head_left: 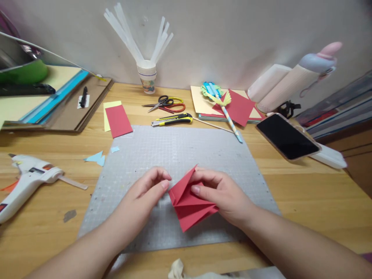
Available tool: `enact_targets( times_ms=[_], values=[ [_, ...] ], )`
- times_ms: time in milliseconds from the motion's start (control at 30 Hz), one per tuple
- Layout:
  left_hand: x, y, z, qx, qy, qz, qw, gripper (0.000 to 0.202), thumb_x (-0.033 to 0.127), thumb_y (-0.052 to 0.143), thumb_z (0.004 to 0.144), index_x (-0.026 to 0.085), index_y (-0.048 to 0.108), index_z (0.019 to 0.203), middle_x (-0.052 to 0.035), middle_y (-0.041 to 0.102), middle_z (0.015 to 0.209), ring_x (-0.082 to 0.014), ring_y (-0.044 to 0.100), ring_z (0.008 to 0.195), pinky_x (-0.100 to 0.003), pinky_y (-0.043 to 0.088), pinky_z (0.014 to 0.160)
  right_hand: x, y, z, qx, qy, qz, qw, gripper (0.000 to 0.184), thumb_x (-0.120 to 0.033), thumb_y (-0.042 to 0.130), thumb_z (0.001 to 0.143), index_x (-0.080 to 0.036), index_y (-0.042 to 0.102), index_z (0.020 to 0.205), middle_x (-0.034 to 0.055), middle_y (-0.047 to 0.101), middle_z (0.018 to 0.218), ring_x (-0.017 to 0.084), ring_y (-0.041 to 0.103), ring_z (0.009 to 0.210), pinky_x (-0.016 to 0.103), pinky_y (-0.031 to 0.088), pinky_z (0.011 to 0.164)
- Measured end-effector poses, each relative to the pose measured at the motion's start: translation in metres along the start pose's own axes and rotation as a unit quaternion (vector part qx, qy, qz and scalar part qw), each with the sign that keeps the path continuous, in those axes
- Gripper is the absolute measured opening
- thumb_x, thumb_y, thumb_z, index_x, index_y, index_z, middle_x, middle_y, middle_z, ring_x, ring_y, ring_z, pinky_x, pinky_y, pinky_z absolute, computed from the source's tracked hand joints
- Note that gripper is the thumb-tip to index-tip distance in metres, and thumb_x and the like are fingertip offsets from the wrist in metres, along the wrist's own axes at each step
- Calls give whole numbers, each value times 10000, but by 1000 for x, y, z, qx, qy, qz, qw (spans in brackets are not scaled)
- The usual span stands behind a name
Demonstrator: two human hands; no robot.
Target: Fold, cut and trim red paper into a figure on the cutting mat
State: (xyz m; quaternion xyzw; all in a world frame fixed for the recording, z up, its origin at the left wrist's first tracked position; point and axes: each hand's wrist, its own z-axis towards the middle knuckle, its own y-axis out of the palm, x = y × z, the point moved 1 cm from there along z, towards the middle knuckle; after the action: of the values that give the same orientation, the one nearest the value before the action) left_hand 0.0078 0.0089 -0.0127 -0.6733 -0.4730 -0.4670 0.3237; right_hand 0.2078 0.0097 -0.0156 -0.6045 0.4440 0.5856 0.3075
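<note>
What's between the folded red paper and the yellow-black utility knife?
In the head view, only grey gridded mat shows between the folded red paper and utility knife; I make out no object there.

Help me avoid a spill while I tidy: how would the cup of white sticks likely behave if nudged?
The cup would probably tip easily, since the white sticks rise far above its narrow base. The sticks may slide out sideways, as they splay in two bunches. Pushed low, it might slide, standing on smooth-looking wood.
</note>
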Motion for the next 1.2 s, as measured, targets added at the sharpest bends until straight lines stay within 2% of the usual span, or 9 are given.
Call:
enact_targets(
  times_ms=[67, 167, 367, 467, 633, 733, 933, 1100, 1200],
  values=[
    [1, -1, -2, 55, 71, 64, 994, 249, 443, 539, 846, 236, 557, 983, -4, 560, 903, -181, 501, 858, -310, 391, 773, 0, 2, 0, 29, -20, -82, 996, 133, -226, 618, 855, -233, 728, 930, 27, 613, 939, 170, 604, 906, 335, 466, 866],
    [2, 0, -3, 73, 107, 112, 985, 291, 415, 599, 815, 254, 552, 1053, -22, 570, 1051, -213, 500, 1015, -356, 388, 900, 1, 5, -3, 39, -42, -189, 980, 241, -198, 592, 858, -228, 684, 1079, 59, 593, 1059, 189, 596, 986, 353, 473, 889],
    [2, 0, 0, 64, 62, 93, 992, 168, 293, 546, 807, 229, 555, 961, -21, 610, 942, -205, 569, 896, -363, 474, 798, 1, 7, -10, -30, -48, -308, 950, 343, -306, 523, 939, -203, 594, 1258, 81, 597, 1106, 195, 585, 994, 361, 486, 873],
    [2, -1, -4, 59, 98, 109, 987, 210, 329, 523, 849, 251, 552, 1042, -20, 612, 997, -202, 576, 942, -359, 484, 826, 1, 5, -11, -29, -44, -339, 939, 331, -324, 513, 948, -214, 600, 1248, 75, 602, 1103, 192, 591, 962, 363, 486, 860],
    [0, 4, -10, 34, 199, 270, 942, 540, 256, 703, 758, 349, 454, 1227, 9, 578, 1173, -201, 546, 1081, -365, 455, 922, -1, 5, -12, -34, -53, -347, 936, 360, -371, 516, 944, -214, 586, 1260, 81, 604, 1113, 209, 587, 979, 383, 479, 865],
    [-1, 4, -8, 50, 224, 310, 923, 460, 182, 646, 797, 345, 469, 1190, 23, 594, 1130, -177, 558, 1043, -351, 460, 898, -2, 5, -13, -41, -54, -338, 939, 375, -418, 519, 942, -226, 584, 1256, 76, 598, 1113, 212, 585, 984, 384, 481, 860],
    [-1, -1, -6, 89, 221, 311, 920, 254, 248, 558, 891, 289, 510, 1137, 4, 623, 1021, -161, 578, 872, -319, 488, 757, -2, 7, -11, -38, -92, -297, 950, 440, -528, 627, 854, -234, 622, 1182, 76, 555, 1155, 217, 576, 1007, 367, 487, 865],
    [-1, 0, -11, 76, 312, 356, 878, 418, 145, 499, 904, 312, 443, 1283, -43, 508, 1233, -196, 482, 1164, -371, 419, 963, -1, 6, -6, 12, -118, -309, 944, 170, -334, 581, 915, -231, 686, 1001, 61, 599, 1072, 197, 583, 993, 367, 476, 884],
    [3, 0, -14, 67, 335, 405, 848, 441, 79, 439, 899, 348, 500, 1242, -33, 471, 1304, -217, 421, 1223, -421, 350, 995, 1, 4, -5, 42, -116, -313, 942, 151, -244, 541, 917, -230, 692, 923, 58, 602, 1021, 189, 592, 967, 369, 484, 868]
  ],
)
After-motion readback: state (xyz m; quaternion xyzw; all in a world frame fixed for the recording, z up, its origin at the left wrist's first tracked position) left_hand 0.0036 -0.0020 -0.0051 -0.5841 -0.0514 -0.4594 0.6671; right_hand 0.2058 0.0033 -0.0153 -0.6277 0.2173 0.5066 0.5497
